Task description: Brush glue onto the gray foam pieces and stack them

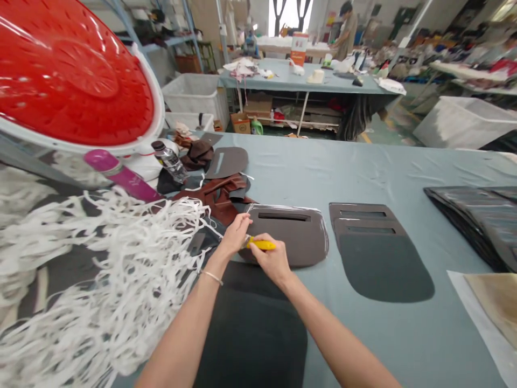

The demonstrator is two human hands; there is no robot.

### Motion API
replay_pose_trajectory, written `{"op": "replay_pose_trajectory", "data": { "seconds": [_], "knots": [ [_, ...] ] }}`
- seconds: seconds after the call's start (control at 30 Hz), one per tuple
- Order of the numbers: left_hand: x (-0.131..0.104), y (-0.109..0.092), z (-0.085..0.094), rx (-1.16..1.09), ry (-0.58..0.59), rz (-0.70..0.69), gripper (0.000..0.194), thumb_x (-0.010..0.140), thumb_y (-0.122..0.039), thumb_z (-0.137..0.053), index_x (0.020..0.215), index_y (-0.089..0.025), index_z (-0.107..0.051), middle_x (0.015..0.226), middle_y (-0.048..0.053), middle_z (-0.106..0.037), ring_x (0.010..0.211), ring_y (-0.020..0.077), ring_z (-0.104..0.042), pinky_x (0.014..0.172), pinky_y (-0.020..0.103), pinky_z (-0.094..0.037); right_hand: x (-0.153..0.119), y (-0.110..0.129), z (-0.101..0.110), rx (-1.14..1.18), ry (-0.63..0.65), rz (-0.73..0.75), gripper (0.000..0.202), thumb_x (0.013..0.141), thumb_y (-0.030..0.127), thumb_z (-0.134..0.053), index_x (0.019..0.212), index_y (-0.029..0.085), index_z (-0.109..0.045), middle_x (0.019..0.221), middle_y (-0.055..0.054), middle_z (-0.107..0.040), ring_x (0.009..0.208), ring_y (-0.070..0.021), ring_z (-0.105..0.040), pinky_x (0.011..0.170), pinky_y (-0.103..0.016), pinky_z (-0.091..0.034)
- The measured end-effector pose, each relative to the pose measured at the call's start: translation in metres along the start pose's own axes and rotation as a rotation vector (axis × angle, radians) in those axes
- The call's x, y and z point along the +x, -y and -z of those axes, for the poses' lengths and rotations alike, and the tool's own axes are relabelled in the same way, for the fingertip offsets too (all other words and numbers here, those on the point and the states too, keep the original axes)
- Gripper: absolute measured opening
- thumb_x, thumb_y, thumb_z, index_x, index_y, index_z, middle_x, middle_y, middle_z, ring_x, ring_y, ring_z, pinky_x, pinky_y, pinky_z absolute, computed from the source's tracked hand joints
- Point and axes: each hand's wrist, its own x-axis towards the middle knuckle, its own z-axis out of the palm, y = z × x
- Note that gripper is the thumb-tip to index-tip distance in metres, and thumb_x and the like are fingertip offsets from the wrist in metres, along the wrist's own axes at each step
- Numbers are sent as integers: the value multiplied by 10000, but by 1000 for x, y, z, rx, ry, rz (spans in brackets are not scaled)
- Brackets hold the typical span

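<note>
A dark brown panel (288, 242) with a long slot lies on the table, white edging along its top and right rim. My right hand (271, 258) is closed round a yellow-handled tool (264, 245), whose tip points left at the panel's left edge. Beside that tip, my left hand (236, 234) has its fingers pressed together at the panel's upper left edge; what they hold, if anything, is too small to tell. Below both hands lies a larger black sheet (254, 328).
White strips (121, 291) heap at the left, near a magenta bottle (123, 175) and a clear bottle (169, 160). Slotted panels (383, 258) and black sheets (480, 221) lie at right. A red disc (76, 75) hangs upper left. A person (346, 32) stands far back.
</note>
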Motion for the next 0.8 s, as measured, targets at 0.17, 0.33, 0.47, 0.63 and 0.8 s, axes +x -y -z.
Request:
{"op": "replay_pose_trajectory", "data": {
  "seconds": [0.17, 0.33, 0.47, 0.63, 0.8],
  "knots": [
    [2, 16, -8, 136, 64, -23, 289, 845, -219, -396, 1001, -251, -637, 1115, 35, -611, 1050, 211, -520, 969, 421, -343, -36, -17, 14, -79, -25, -56, 157, 815, 321, -549, 779, 204, -647, 665, 10, -649, 540, -117, -571, 566, -215, -440],
    [-9, 21, -20, 289, 27, -89, 346, 857, -185, -363, 1069, -283, -619, 1150, 39, -573, 1094, 208, -473, 957, 400, -327, -88, -61, 135, -193, -263, -275, 246, 781, 429, -596, 817, 190, -642, 623, 5, -621, 514, -128, -571, 526, -227, -456],
    [-13, 6, -30, 418, -78, -110, 330, 866, -275, -411, 1154, -283, -572, 1112, 63, -567, 1046, 233, -478, 933, 415, -333, -83, -74, 187, -298, -594, -383, 325, 725, 469, -632, 832, 163, -655, 612, -15, -627, 529, -152, -597, 523, -240, -469],
    [-32, -32, -60, 488, -179, -157, 369, 825, -342, -507, 1181, -258, -554, 1175, 103, -531, 1080, 274, -460, 907, 443, -351, 2, -44, 94, -107, -558, -147, 266, 772, 412, -599, 864, 173, -673, 835, -60, -691, 697, -164, -635, 674, -259, -503],
    [-46, -40, -78, 533, -165, -153, 407, 804, -233, -498, 1204, -176, -538, 1171, 135, -549, 1111, 276, -462, 941, 448, -355, 60, -38, -1, -42, -337, -32, 175, 769, 340, -598, 821, 205, -697, 855, -36, -704, 752, -163, -644, 733, -253, -500]
  ]
}}
